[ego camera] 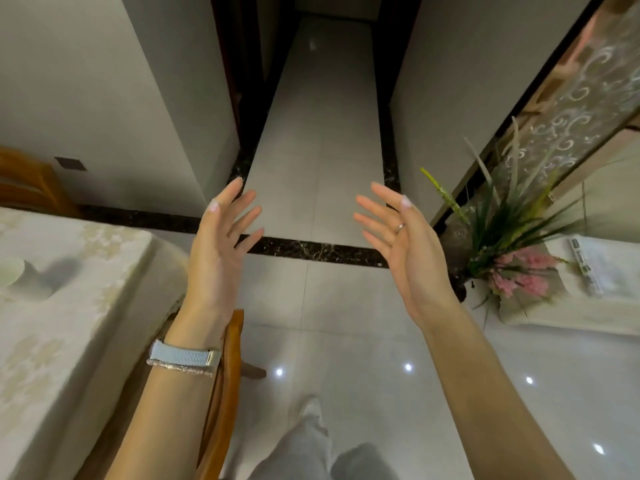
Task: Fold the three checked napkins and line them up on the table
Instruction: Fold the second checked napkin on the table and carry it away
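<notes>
Both of my hands are raised in front of me over the tiled floor, palms facing each other. My left hand has its fingers spread and holds nothing; a pale watch band sits on its wrist. My right hand, with a ring on one finger, is likewise spread and holds nothing. The table, covered by a cream patterned cloth, lies at my left. No checked napkin is in view.
A wooden chair is tucked against the table's near corner under my left forearm. A white cup stands on the table. A flower arrangement and a cream-covered surface are on the right. A corridor runs ahead.
</notes>
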`<state>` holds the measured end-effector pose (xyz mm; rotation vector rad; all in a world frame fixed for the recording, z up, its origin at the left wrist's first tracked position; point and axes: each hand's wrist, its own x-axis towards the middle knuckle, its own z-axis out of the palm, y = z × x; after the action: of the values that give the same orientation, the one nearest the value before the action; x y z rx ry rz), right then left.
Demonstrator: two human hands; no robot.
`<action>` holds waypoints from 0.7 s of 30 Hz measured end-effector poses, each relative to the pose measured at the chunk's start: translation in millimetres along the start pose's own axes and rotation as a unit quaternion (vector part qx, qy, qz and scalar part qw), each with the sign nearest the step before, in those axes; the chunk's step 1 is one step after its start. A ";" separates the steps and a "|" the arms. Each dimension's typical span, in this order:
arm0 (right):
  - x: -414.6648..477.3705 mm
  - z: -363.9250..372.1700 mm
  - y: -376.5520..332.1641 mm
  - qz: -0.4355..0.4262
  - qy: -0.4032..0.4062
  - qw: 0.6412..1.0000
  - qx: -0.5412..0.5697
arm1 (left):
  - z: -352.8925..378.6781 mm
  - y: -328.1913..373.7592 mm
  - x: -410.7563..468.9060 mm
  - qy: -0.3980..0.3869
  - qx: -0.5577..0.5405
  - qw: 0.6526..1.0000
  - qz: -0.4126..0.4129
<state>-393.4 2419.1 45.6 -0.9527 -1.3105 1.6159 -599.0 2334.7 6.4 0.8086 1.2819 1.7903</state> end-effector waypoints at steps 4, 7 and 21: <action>64.0 10.9 -4.1 0.008 -0.032 0.999 0.010 | 5.7 -0.5 44.6 0.015 0.012 1.000 0.003; 112.3 20.0 -3.1 0.011 -0.066 0.998 0.016 | -0.6 -2.1 78.8 0.055 0.014 0.998 0.018; 377.7 100.9 12.6 0.043 -0.293 0.955 -0.002 | -42.3 -5.5 243.0 0.310 0.030 0.947 0.079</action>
<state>-627.7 2731.9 29.3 -0.5448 -1.6765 2.0586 -754.1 2526.6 2.7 0.3871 1.7092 2.2458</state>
